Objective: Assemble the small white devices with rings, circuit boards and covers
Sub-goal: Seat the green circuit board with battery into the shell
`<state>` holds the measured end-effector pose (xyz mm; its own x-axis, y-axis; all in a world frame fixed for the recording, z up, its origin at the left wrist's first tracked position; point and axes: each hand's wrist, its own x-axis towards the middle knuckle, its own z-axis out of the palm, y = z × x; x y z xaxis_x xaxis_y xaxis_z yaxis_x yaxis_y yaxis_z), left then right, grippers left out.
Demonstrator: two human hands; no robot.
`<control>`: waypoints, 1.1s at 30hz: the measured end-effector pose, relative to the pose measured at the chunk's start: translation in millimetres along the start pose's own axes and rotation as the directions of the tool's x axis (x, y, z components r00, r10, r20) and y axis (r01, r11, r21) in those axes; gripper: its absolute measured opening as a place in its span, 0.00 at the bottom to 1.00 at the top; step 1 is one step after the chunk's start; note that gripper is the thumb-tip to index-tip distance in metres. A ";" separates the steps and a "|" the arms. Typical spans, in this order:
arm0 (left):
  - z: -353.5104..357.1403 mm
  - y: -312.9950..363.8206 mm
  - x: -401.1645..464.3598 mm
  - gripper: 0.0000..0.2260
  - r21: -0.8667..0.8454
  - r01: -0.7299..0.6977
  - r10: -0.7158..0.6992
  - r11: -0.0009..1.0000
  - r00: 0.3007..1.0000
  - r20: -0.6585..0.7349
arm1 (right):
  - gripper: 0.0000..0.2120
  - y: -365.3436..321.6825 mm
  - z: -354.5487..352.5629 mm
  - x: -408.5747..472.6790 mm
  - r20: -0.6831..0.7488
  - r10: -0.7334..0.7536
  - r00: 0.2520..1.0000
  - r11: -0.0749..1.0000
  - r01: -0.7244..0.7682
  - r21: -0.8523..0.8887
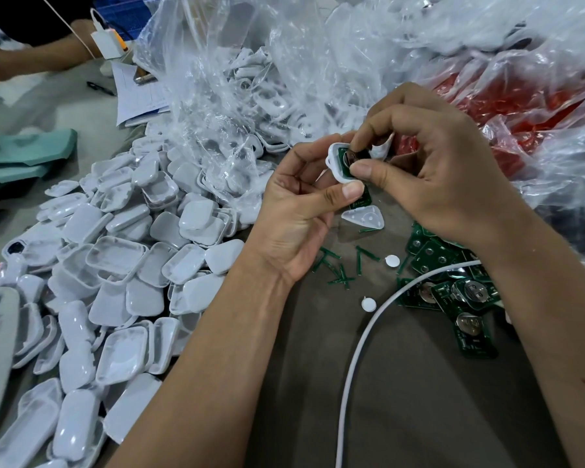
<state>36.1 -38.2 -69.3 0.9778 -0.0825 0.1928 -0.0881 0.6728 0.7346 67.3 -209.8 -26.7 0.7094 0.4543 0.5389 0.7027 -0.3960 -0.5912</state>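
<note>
The right hand covers most of the green circuit board in the white shell, so you can't tell if it's seated. Stuff inside the crinkly plastic bags up top is mostly a blur, and the white cable runs off the bottom edge.

Grey-brown worktable under even light, w/ clear plastic bags heaped across the back.

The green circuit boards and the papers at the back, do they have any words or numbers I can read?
Nothing can be read.
Green circuit boards heaped on the table: tiny white markings, too small.
Green circuit board in the white plastic shell that both hands hold: markings blurred.
White printed paper sheets at the back: lines of print, too blurred.
</note>
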 end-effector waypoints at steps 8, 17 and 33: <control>-1.1 -0.4 0.4 0.20 -0.010 0.009 -0.009 1.000 1.000 0.011 | 0.06 0.0 -1.4 0.1 0.020 -0.001 1.000 1.000 0.001 -0.016; -3.0 -1.9 -0.1 0.20 0.056 0.003 -0.002 0.998 1.000 -0.014 | 0.06 -1.0 -1.7 0.2 -0.018 0.060 0.998 0.998 -0.060 0.025; 0.5 0.9 1.9 0.12 -0.047 0.142 -0.144 0.989 0.988 -0.051 | 0.08 -0.4 0.7 0.2 -0.137 0.145 0.980 0.988 -0.135 0.079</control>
<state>37.8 -38.2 -67.9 0.9887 -0.1408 0.0513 0.0604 0.6879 0.7233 67.1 -209.0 -26.8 0.8043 0.2789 0.5247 0.5942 -0.3893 -0.7038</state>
